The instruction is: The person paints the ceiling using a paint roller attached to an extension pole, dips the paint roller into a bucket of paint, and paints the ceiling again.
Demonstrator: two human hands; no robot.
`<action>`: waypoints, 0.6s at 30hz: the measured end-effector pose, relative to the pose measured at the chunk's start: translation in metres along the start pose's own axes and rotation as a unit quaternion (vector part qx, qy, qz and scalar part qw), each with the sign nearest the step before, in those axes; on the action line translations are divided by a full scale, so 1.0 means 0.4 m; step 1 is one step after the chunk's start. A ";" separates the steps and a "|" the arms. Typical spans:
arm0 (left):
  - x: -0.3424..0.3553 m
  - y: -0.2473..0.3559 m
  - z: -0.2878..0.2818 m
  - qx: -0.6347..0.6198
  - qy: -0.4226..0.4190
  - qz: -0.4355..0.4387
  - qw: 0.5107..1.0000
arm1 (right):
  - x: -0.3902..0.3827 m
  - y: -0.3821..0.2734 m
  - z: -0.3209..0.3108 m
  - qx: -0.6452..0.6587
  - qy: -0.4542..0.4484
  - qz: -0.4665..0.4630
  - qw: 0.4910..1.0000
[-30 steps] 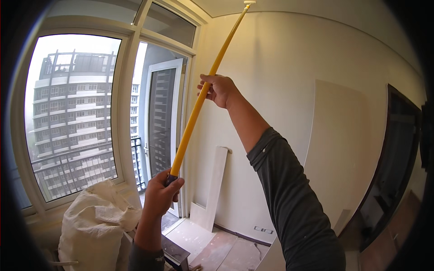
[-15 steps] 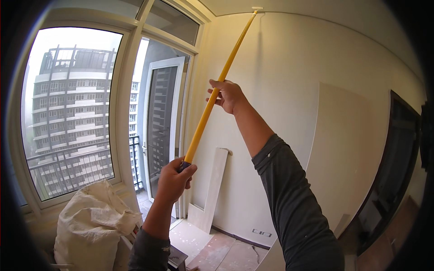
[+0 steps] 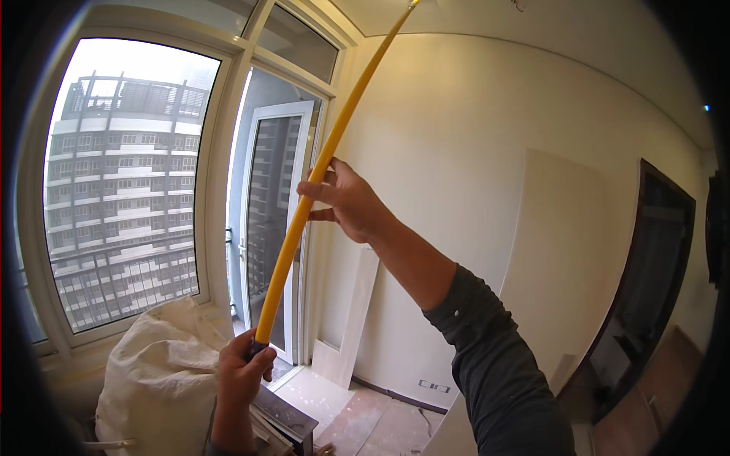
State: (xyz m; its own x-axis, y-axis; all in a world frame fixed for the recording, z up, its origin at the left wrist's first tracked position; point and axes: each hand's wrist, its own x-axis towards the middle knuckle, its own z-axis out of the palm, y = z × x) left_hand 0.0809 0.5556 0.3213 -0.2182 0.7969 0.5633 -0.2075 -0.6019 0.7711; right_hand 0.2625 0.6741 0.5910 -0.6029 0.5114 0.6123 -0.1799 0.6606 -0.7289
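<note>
A long yellow extension pole (image 3: 356, 102) slants up from lower left toward the ceiling. My left hand (image 3: 242, 372) is closed round the dark grip at its lower end. Partway up, my right hand (image 3: 348, 201) holds the shaft, its thumb across the front and its fingers partly hidden behind. The pole's tip reaches the ceiling (image 3: 487, 17) at the top edge of the picture, where its head is mostly cut off.
A large whitish sack (image 3: 156, 380) bulges at the lower left beneath the window (image 3: 125, 190). A glazed door (image 3: 277, 175) stands ajar onto a balcony. Pale boards (image 3: 357, 319) lean on the wall (image 3: 449, 137). A dark-topped piece (image 3: 285, 414) stands near my left forearm.
The pole and both hands have shifted left and down in the picture, while the tip has risen to its top edge. The view has tilted slightly, and the pole's white head has mostly left the picture.
</note>
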 end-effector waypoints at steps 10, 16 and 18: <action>-0.198 0.144 -0.148 -0.009 0.025 -0.007 1.000 | -0.067 -0.083 0.230 0.004 -0.035 -0.024 0.999; -0.247 0.199 -0.177 0.017 0.029 -0.018 0.999 | -0.074 -0.097 0.273 0.024 -0.043 -0.024 0.998; -0.244 0.203 -0.176 0.015 0.026 -0.016 0.999 | -0.061 -0.099 0.268 0.032 -0.047 -0.031 0.998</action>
State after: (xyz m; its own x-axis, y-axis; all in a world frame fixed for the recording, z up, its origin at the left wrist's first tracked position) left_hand 0.0182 0.4253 0.3079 -0.2604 0.8117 0.5228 -0.1869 -0.5737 0.7975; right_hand 0.2008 0.5766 0.5720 -0.6582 0.4150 0.6282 -0.2667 0.6517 -0.7100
